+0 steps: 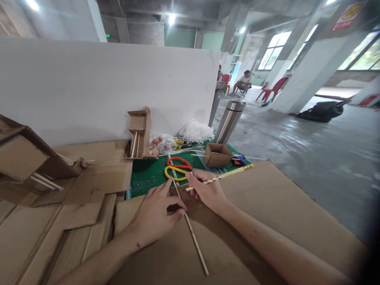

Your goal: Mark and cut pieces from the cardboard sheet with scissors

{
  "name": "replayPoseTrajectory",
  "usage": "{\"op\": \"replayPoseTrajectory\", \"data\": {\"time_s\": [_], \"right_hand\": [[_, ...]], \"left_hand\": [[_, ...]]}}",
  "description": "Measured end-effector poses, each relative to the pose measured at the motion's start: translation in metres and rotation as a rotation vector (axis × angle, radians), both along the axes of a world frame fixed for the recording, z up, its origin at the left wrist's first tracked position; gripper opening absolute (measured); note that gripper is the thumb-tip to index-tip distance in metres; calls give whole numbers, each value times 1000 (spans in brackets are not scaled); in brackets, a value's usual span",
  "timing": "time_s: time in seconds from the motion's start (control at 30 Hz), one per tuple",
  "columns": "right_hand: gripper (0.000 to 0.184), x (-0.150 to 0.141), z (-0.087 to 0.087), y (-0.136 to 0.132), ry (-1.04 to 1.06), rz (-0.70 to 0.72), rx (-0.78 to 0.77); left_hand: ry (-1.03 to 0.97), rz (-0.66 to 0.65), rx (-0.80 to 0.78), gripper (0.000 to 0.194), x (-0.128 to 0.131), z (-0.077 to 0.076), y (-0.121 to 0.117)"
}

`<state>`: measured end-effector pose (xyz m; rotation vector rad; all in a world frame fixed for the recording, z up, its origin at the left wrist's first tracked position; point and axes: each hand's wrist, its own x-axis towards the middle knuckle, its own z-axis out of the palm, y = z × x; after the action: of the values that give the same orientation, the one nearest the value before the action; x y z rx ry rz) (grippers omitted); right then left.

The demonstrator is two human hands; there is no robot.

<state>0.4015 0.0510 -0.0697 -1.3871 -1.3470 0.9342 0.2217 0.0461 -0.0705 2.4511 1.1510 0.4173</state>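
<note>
My left hand presses down on a thin wooden stick that lies across a large cardboard sheet; its fingers pinch the stick against the sheet. My right hand is closed round a yellow striped pencil, whose tip rests beside the stick on the cardboard. The pencil's far end points right and away. Red and yellow scissors lie just beyond both hands on a green mat.
A small open cardboard box, a steel flask, white netting and a small cardboard model stand by a white board. Cardboard pieces pile at left. People sit on chairs far behind.
</note>
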Motion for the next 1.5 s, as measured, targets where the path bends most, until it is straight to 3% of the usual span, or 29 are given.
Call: {"op": "replayPoseTrajectory", "data": {"time_s": [0.43,0.7,1.5], "right_hand": [[42,-1,2,-2,8,-25,-1],[43,1,2,-1,-17,-15,27],[42,3,-4,1,-129,-27,85]], "left_hand": [[25,-120,-53,14,0,10,6],[44,-166,16,17,3,17,1],[0,-163,91,23,1,7,1]]}}
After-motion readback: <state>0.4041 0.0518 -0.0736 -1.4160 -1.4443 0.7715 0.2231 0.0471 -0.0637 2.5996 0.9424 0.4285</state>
